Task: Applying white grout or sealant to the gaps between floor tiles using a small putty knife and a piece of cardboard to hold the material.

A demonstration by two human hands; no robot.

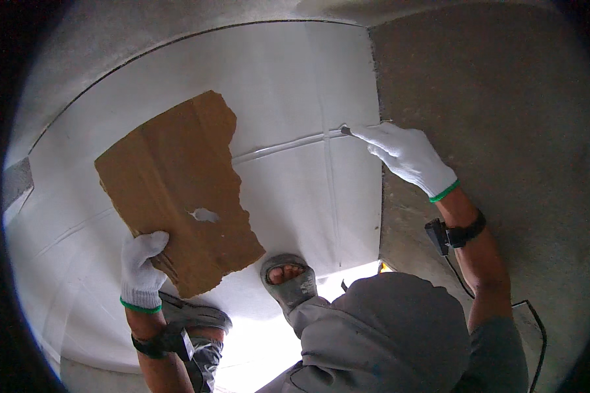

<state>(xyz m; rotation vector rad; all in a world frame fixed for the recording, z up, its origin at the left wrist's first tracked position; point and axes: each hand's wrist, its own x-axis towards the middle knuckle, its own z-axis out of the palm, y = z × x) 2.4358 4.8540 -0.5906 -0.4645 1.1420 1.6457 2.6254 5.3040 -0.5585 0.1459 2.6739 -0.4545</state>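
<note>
My left hand (143, 265), in a white knit glove with a green cuff, grips a torn piece of brown cardboard (177, 170) by its lower left edge. A dab of white paste (204, 215) sits on the cardboard. My right hand (406, 154), gloved the same way, reaches to a seam (275, 149) between large white floor tiles (288, 78). Wet-looking white paste runs along that seam. A small dark tip (345, 130) shows at the right fingertips, touching the seam; the rest of what the fingers pinch is hidden.
A rough grey-brown wall (491, 98) stands along the right edge of the tiles. Another tile joint (330, 177) crosses the seam near it. My sandalled foot (287, 275) rests on the tiles. A black cable (539, 327) hangs from the right wrist band (465, 229).
</note>
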